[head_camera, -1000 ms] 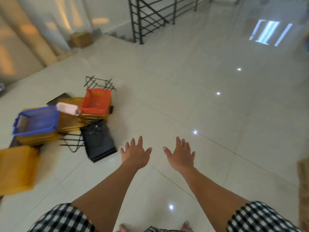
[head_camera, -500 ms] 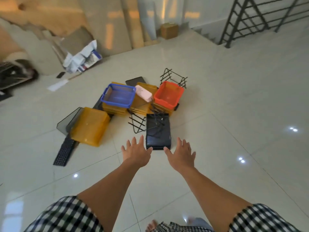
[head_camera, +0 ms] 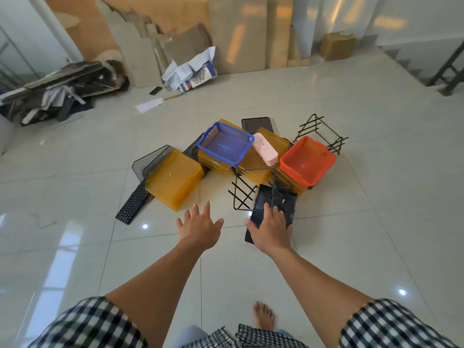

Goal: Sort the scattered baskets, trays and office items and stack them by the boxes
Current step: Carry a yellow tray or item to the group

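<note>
Two open hands were held out over the tiled floor, fingers spread and holding nothing. The left hand hung over bare tile just short of a stack of amber plastic trays. The right hand overlapped the near end of a black tray, though whether it touched could not be told.

The pile lay mid-floor. A blue basket and an orange basket sat on more amber trays, with a pink case leaning between them. A black keyboard poked out beside a mesh tray. A black wire rack rested partly across the black tray's far end.

The step looked like a first pick. Doing it well would probably mean drawing the tray's near edge toward the body so the rack slid off rather than snagged. The free left hand could steady the rack. The tray would then go toward the cardboard box at the far wall, well apart from the pile.
</note>
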`<state>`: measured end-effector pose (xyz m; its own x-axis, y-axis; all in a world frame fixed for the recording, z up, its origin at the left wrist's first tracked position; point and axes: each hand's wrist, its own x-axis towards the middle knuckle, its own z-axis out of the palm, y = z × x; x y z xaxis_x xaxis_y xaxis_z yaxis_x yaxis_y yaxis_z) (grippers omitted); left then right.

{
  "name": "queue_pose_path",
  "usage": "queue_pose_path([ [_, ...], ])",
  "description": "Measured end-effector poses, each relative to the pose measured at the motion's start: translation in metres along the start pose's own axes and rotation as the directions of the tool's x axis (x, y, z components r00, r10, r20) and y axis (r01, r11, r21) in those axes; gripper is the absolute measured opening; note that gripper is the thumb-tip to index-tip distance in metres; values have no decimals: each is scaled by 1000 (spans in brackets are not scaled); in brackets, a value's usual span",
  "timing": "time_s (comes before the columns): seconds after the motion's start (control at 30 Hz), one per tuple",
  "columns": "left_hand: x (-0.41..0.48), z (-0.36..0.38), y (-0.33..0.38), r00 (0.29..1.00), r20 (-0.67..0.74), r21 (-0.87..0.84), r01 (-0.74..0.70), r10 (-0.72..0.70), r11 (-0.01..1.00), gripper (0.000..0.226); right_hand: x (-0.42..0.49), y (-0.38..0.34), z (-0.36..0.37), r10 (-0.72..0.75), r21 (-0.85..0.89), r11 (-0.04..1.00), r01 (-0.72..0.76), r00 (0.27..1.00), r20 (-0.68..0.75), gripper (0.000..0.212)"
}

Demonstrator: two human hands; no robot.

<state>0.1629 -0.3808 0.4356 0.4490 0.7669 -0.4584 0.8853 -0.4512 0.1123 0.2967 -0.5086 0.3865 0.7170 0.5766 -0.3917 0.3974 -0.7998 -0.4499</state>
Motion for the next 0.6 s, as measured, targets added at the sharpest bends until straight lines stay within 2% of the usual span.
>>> queue_pose_path([
  [0.2,35,-22,-33,995,-4,-65,99,-99,993,75,50,-55,13,-96,-14,995,97,992,87,86],
  [0.4,88,-40,-97,984,-11,-131,174,-177,976,75,89,-132,45,-170,-67,981,183,972,161,85],
  [0.6,157,-74,-178,980,0,-137,197,-199,971,76,130,-227,82,-154,-70,983,168,973,173,85],
])
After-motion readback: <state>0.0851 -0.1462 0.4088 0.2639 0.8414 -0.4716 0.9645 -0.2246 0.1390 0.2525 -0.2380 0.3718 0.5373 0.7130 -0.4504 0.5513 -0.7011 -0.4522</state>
